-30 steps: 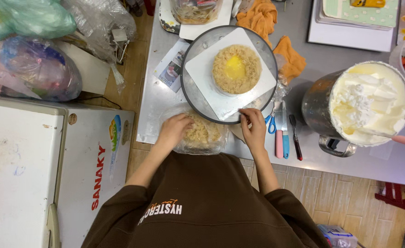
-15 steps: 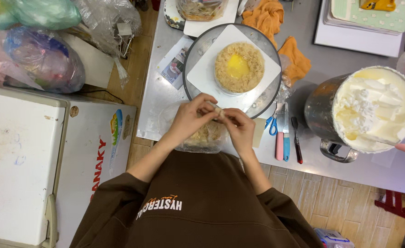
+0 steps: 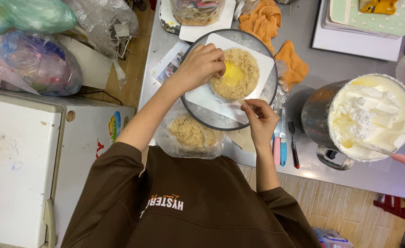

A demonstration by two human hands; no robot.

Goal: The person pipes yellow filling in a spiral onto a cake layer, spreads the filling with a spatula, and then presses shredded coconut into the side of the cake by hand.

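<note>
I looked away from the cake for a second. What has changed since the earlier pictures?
Both hands left the bag of crumbs and rose to the cake. The left hand now touches its left edge; the right hand pinches something small at the board's lower edge. The cream pot and knives stayed put.

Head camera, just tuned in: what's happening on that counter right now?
A person in a brown sweatshirt is working on a round crumbly cake with a yellow centre, set on a white board on a turntable. The left hand touches the cake's left edge; the right hand pinches something small near the front edge. A bag of crumbs lies below the turntable, a pot of cream to the right.
</note>
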